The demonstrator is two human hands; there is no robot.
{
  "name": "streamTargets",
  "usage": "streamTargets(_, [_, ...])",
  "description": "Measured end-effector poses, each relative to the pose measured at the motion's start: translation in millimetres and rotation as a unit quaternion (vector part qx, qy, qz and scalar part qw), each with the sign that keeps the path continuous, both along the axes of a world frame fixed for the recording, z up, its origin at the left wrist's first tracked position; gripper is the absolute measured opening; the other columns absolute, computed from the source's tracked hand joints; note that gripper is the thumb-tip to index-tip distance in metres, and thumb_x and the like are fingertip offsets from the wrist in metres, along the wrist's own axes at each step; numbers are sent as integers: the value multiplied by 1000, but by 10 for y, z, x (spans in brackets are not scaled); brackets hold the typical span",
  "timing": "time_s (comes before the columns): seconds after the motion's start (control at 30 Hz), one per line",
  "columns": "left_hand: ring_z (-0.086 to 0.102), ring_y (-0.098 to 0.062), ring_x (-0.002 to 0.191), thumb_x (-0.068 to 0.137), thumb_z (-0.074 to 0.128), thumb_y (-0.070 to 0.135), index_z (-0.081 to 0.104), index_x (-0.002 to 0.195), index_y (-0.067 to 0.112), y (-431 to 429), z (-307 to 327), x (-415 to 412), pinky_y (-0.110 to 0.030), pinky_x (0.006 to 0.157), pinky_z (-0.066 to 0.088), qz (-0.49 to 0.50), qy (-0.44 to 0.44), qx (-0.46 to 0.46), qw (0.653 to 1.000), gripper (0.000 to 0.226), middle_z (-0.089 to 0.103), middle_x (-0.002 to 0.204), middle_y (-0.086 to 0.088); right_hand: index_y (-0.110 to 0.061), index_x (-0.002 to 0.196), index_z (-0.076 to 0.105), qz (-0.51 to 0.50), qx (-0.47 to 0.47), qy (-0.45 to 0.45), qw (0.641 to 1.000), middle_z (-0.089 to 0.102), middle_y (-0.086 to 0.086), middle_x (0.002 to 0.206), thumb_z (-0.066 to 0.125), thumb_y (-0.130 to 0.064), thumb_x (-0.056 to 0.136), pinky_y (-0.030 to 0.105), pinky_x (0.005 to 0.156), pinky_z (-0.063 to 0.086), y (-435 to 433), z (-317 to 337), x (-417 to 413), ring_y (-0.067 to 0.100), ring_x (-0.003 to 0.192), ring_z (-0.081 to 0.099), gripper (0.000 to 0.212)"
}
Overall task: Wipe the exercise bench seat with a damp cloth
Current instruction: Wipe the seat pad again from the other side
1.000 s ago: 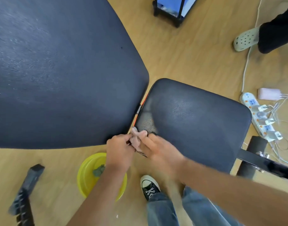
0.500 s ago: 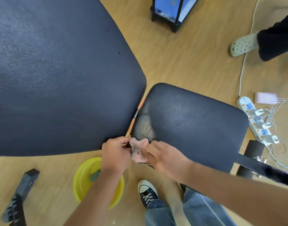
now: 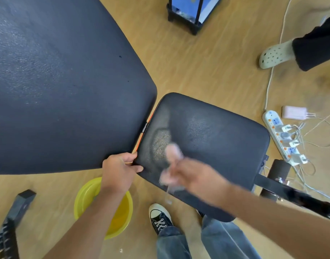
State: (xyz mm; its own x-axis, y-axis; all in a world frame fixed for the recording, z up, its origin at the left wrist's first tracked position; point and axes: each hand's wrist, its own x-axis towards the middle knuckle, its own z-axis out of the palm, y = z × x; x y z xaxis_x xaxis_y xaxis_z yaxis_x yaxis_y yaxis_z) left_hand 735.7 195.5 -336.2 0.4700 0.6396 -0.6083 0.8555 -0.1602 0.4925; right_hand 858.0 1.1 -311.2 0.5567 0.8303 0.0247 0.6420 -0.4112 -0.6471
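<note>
The black padded bench seat [image 3: 222, 143] lies at centre right, with a damp, shiny patch near its left end. A pinkish cloth [image 3: 170, 156] rests on the seat's near left part, blurred by motion, and my right hand [image 3: 192, 176] is shut on it. At the seat's near left corner, my left hand [image 3: 118, 172] pinches the seat's edge with thumb and fingers. The large black backrest pad [image 3: 57, 81] fills the upper left.
A yellow basin [image 3: 123, 217] stands on the wooden floor under my left forearm. A power strip [image 3: 280, 135] with plugs and cables lies at the right. Another person's foot in a pale clog [image 3: 274, 55] is at the upper right. The black bench frame [image 3: 283, 191] extends right.
My right hand has taken the cloth alone and swept it right onto the seat. My left hand let go of the cloth and now holds the seat's corner.
</note>
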Motion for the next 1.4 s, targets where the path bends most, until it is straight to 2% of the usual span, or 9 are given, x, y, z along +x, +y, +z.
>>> streamTargets(0.2, [67,-14,91,68,86,8,75,113,12,11,-19,-3,-25,91,47,-13,11,16,1000,47,75,103,-3,1,94,72,-268,-120,-61,954,61,18,92,61,6,89,43,73,53,-171,-463,517,33,84,56,13])
streamTargets(0.43, [68,-15,94,67,87,10,76,112,16,0,-47,-26,-25,88,46,-6,18,16,1000,47,75,102,-2,-15,105,76,278,-99,-72,953,55,-1,111,53,-11,86,27,85,56,-768,-532,-581,19,102,50,31])
streamTargets(0.7, [66,-14,94,67,87,10,75,111,15,14,-41,-8,-21,84,43,1,27,10,1000,46,71,94,3,0,96,73,-288,-81,-51,953,62,12,93,62,9,88,29,74,45,-426,-510,680,31,87,55,17])
streamTargets(0.83, [66,-15,93,66,88,9,76,111,15,7,-41,11,-22,84,43,-2,37,14,999,47,74,101,-3,-7,110,72,30,-65,-4,997,59,4,104,59,1,84,31,84,52,-631,-588,-563,19,97,49,30])
streamTargets(0.97, [65,-15,96,67,87,10,75,113,15,-2,-17,18,-24,86,42,-11,37,9,999,48,74,104,-4,-17,95,70,282,-75,-86,953,63,-8,94,59,-6,92,24,79,56,-957,-382,-227,11,92,59,16])
streamTargets(1.07, [66,-16,96,67,88,11,75,113,14,10,-21,23,-24,87,43,-22,37,13,999,48,75,104,-4,-3,81,55,15,-83,15,996,63,-12,62,48,3,100,26,57,49,-880,-375,555,11,64,59,22])
streamTargets(1.2, [68,-17,95,66,88,13,76,111,15,19,-36,8,-25,86,45,-24,40,11,999,47,75,105,-3,2,91,69,-184,-113,-111,970,60,11,86,41,-12,93,42,69,52,-522,-541,579,28,83,53,32])
streamTargets(1.33, [66,-14,93,67,88,13,75,113,15,23,-28,8,-20,80,43,-22,50,13,998,47,75,105,-3,-10,101,76,132,-93,-43,986,70,4,104,45,-1,88,30,91,52,-644,-560,-403,18,103,57,36])
streamTargets(1.4, [64,-13,93,68,88,13,75,114,15,19,-18,11,-19,78,43,-23,47,10,999,48,75,107,-2,-15,103,76,334,-106,-144,925,66,2,117,53,-8,92,29,106,44,-1078,-523,-305,21,116,55,26])
